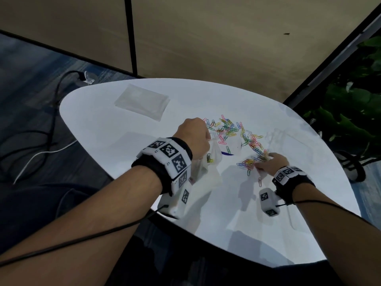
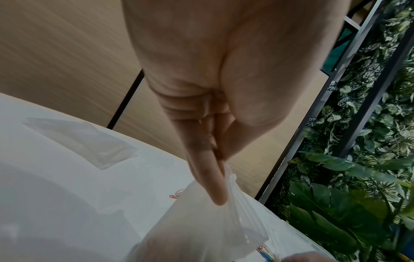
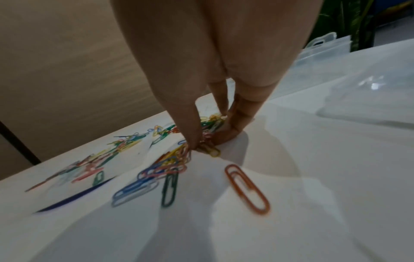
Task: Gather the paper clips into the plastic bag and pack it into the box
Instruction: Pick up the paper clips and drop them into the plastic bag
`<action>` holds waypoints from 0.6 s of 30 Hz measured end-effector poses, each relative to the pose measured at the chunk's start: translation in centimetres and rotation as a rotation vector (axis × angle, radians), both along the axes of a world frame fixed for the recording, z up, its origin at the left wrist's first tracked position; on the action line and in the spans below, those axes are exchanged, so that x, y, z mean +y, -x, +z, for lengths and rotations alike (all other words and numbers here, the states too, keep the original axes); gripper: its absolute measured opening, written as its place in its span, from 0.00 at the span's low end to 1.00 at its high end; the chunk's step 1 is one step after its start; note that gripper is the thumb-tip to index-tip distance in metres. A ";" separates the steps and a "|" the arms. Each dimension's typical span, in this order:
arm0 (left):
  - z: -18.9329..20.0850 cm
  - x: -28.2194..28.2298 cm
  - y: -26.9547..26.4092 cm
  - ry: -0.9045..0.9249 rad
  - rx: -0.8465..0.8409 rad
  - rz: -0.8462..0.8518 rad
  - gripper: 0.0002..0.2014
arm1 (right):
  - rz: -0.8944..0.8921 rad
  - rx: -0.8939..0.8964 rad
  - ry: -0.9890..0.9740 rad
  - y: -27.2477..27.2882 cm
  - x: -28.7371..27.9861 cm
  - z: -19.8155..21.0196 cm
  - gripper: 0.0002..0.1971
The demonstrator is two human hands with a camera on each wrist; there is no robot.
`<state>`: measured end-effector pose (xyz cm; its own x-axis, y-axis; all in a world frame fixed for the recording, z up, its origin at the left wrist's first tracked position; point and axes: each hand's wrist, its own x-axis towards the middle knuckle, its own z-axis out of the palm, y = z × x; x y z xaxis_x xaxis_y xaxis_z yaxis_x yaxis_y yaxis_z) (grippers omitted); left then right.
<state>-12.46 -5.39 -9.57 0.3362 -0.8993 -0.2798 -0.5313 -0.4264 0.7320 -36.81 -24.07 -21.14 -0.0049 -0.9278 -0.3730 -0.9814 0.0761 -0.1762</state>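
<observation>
Many coloured paper clips [image 1: 231, 129] lie scattered in a band across the white table [image 1: 99, 124]. My left hand [image 1: 195, 137] pinches the rim of a clear plastic bag [image 1: 208, 170] and holds it up; the left wrist view shows thumb and fingers [image 2: 215, 186] closed on the bag [image 2: 208, 234]. A few clips [image 1: 209, 158] sit inside it. My right hand [image 1: 266, 162] is down on the near end of the clips, fingertips [image 3: 195, 140] pinching a bunch [image 3: 208, 147]. A clear plastic box [image 3: 322, 51] stands beyond the right hand.
A flat stack of clear bags [image 1: 142, 102] lies at the table's far left. An orange clip [image 3: 246, 187] and a green one [image 3: 170, 189] lie loose near my right wrist. Cables [image 1: 47, 129] run on the floor to the left; plants [image 1: 354, 112] stand to the right.
</observation>
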 end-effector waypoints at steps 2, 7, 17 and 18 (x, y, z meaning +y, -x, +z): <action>-0.1 0.1 -0.2 0.000 -0.001 0.000 0.14 | 0.049 -0.015 0.081 -0.7 -1.4 -0.7 0.28; -0.2 0.0 -0.9 -0.001 -0.023 -0.006 0.15 | 0.204 -0.011 0.198 -2.9 -3.4 -1.8 0.28; -0.2 -0.1 -0.8 -0.001 -0.043 -0.021 0.15 | 0.369 0.079 0.270 -4.4 -3.4 -1.3 0.08; -0.2 -0.1 -0.8 -0.002 -0.042 -0.023 0.15 | 0.293 0.017 0.244 -4.1 -3.5 -1.0 0.07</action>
<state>-11.69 -5.50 -9.73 0.3270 -0.9064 -0.2674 -0.5715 -0.4150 0.7079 -32.67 -27.56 -22.14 0.2700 -0.9521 -0.1433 -0.9581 -0.2508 -0.1383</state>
